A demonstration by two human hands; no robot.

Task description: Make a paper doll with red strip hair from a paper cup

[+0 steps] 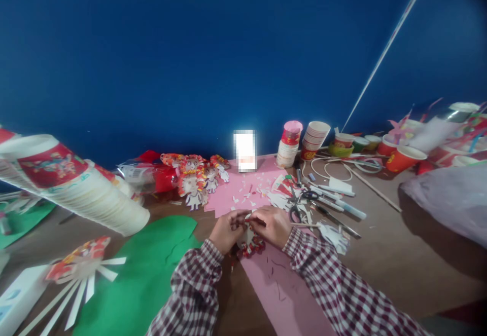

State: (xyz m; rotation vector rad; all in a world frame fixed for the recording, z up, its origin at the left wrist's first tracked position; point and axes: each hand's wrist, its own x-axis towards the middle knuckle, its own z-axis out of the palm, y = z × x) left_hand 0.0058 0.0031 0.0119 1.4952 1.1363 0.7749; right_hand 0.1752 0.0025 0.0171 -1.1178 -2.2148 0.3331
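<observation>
Your left hand (229, 229) grips the fringed paper piece (249, 237), your right hand (272, 223) pinching its upper part. Piece sits over pink paper (283, 288), well in from the far edge of the desk (384, 255).

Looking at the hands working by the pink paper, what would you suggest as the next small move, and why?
I would probably press gently with the right hand at the top of the paper craft while the left hand steadies it: their fingers meet there, and the red-and-white curls show along its lower edge, away from that spot.
</observation>
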